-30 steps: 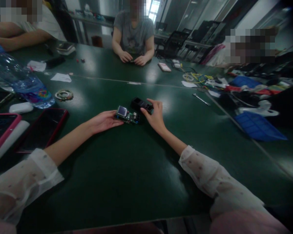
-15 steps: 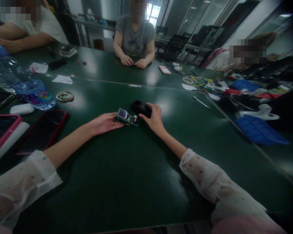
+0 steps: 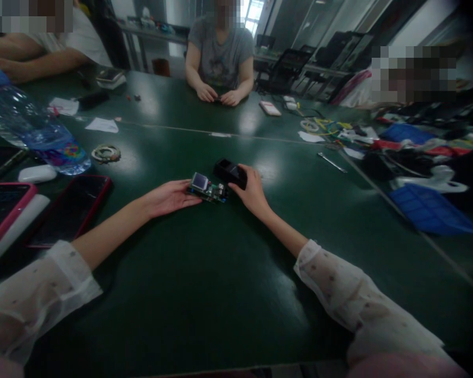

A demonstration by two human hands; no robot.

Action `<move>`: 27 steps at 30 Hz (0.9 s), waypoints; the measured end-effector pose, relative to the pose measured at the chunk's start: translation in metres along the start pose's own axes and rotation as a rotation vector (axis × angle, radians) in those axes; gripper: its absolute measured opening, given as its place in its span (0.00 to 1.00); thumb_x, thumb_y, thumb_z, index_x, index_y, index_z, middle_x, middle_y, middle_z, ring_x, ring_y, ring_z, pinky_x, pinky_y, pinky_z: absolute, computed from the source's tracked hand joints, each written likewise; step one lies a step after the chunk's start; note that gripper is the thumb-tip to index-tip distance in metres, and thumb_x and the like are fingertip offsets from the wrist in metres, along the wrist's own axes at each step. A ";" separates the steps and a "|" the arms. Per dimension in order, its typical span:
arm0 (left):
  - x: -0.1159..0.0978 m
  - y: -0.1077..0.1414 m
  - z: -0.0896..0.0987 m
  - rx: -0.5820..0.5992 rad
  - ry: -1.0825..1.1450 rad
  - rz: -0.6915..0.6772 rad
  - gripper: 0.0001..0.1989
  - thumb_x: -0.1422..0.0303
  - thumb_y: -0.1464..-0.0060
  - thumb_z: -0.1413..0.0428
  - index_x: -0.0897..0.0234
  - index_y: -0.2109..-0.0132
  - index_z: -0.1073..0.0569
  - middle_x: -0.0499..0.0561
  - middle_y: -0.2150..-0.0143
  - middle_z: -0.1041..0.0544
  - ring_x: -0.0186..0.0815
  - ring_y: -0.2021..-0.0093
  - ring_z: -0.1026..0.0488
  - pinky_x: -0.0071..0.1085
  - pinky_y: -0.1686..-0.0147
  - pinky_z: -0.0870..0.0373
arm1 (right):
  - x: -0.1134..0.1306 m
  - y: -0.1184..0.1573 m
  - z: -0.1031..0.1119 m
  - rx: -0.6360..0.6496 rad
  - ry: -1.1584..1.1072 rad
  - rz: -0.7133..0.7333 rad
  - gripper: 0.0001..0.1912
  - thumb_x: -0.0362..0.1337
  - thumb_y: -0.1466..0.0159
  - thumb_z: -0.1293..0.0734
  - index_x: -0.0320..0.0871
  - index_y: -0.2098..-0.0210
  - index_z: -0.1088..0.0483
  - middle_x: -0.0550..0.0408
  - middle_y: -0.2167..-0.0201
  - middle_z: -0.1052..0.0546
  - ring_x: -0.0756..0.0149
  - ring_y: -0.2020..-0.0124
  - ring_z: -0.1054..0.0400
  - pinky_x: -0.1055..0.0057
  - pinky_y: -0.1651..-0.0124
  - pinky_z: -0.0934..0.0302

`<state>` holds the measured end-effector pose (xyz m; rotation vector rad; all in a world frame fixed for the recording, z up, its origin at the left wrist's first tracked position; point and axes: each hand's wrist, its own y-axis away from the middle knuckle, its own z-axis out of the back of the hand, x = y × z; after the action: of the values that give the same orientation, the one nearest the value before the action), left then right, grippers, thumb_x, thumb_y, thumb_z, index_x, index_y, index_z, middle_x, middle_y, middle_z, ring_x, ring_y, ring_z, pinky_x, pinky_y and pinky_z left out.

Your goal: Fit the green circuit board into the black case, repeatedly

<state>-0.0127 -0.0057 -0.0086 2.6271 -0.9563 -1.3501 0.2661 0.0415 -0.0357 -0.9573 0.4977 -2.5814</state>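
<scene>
My left hand (image 3: pixel 171 199) grips the left end of a green circuit board (image 3: pixel 213 192), which carries a small square screen facing up. Fingers and thumb are closed on that end, partly hidden by the board. In my right hand (image 3: pixel 253 190) is a black plastic case (image 3: pixel 229 172) with a rectangular window, pinched at its right end. The case lies just beyond the board and to its right, with a narrow gap between the two. Both are over the middle of the dark green table (image 3: pixel 197 294).
At left stand a water bottle (image 3: pixel 59 149), a red-edged phone (image 3: pixel 73 210) and a pink-cased phone (image 3: pixel 8 215). A coiled cable (image 3: pixel 106 153) lies beyond. To the right are a wrench (image 3: pixel 331 163), blue trays (image 3: pixel 433 210) and tangled wires (image 3: pixel 325 128). Several people sit around the table.
The view has shifted slightly, so the table's things appear a little further right. My right hand and the case have drawn marginally away from the board; both grips are the same.
</scene>
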 end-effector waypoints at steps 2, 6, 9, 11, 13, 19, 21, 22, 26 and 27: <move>0.000 0.000 0.002 0.004 -0.001 -0.007 0.21 0.80 0.37 0.50 0.71 0.38 0.33 0.63 0.43 0.23 0.45 0.44 0.22 0.47 0.33 0.38 | -0.001 0.000 -0.001 -0.004 -0.003 -0.005 0.30 0.36 0.38 0.30 0.47 0.38 0.39 0.41 0.42 0.31 0.41 0.39 0.37 0.41 0.41 0.37; 0.001 -0.001 0.007 0.020 -0.014 -0.009 0.23 0.80 0.37 0.49 0.70 0.36 0.35 0.64 0.41 0.24 0.46 0.42 0.23 0.46 0.32 0.38 | -0.003 -0.001 -0.002 -0.001 -0.005 -0.004 0.31 0.35 0.38 0.29 0.46 0.38 0.39 0.41 0.42 0.31 0.41 0.39 0.37 0.40 0.40 0.37; 0.001 -0.001 0.008 0.027 -0.019 -0.001 0.24 0.80 0.37 0.49 0.70 0.35 0.36 0.64 0.39 0.26 0.46 0.40 0.25 0.46 0.32 0.38 | -0.003 -0.001 -0.003 -0.009 -0.009 -0.002 0.31 0.35 0.39 0.29 0.46 0.38 0.39 0.41 0.42 0.31 0.41 0.38 0.37 0.40 0.40 0.38; 0.001 0.000 0.007 0.029 -0.019 -0.001 0.24 0.80 0.37 0.49 0.70 0.35 0.36 0.64 0.39 0.26 0.46 0.41 0.25 0.45 0.32 0.38 | -0.003 -0.001 -0.003 -0.020 -0.011 -0.009 0.30 0.35 0.39 0.29 0.45 0.39 0.38 0.40 0.42 0.31 0.42 0.39 0.36 0.40 0.39 0.38; 0.000 0.000 0.006 0.027 -0.016 -0.001 0.24 0.80 0.37 0.49 0.70 0.35 0.35 0.64 0.40 0.25 0.46 0.41 0.24 0.45 0.32 0.37 | -0.003 -0.001 -0.002 -0.035 -0.016 -0.016 0.30 0.35 0.39 0.29 0.44 0.39 0.38 0.40 0.43 0.30 0.42 0.40 0.36 0.41 0.38 0.38; 0.001 -0.002 0.006 0.040 -0.013 -0.001 0.23 0.80 0.36 0.50 0.70 0.35 0.35 0.63 0.41 0.24 0.44 0.43 0.23 0.45 0.32 0.38 | -0.003 0.000 -0.001 -0.047 -0.019 -0.021 0.28 0.35 0.39 0.29 0.43 0.41 0.37 0.41 0.44 0.29 0.44 0.42 0.34 0.42 0.39 0.37; 0.001 -0.003 0.006 0.029 -0.010 -0.002 0.23 0.80 0.37 0.50 0.70 0.36 0.34 0.63 0.42 0.23 0.43 0.44 0.22 0.45 0.32 0.37 | -0.003 0.000 -0.001 -0.064 -0.008 -0.014 0.28 0.35 0.39 0.29 0.44 0.41 0.37 0.41 0.45 0.29 0.44 0.43 0.33 0.42 0.39 0.37; 0.001 -0.003 0.006 0.020 -0.008 -0.006 0.22 0.80 0.37 0.50 0.70 0.37 0.34 0.63 0.43 0.23 0.43 0.45 0.21 0.45 0.33 0.37 | -0.004 0.000 -0.002 -0.071 -0.003 -0.010 0.27 0.35 0.39 0.29 0.44 0.41 0.37 0.41 0.45 0.29 0.44 0.43 0.33 0.42 0.39 0.37; 0.001 -0.001 0.003 0.021 -0.017 -0.008 0.23 0.81 0.37 0.51 0.71 0.36 0.34 0.63 0.42 0.23 0.44 0.44 0.22 0.45 0.33 0.37 | -0.004 0.000 -0.002 -0.083 -0.003 -0.005 0.28 0.35 0.40 0.29 0.42 0.42 0.37 0.40 0.46 0.28 0.45 0.44 0.32 0.44 0.39 0.36; 0.000 -0.001 0.002 0.020 -0.018 -0.007 0.23 0.81 0.37 0.51 0.71 0.36 0.35 0.64 0.42 0.24 0.44 0.44 0.22 0.45 0.33 0.37 | -0.003 0.000 -0.002 -0.084 -0.004 -0.006 0.28 0.35 0.40 0.29 0.42 0.42 0.37 0.40 0.45 0.29 0.45 0.44 0.32 0.44 0.39 0.36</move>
<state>-0.0140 -0.0049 -0.0106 2.6401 -0.9688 -1.3749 0.2671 0.0434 -0.0389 -0.9926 0.6081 -2.5817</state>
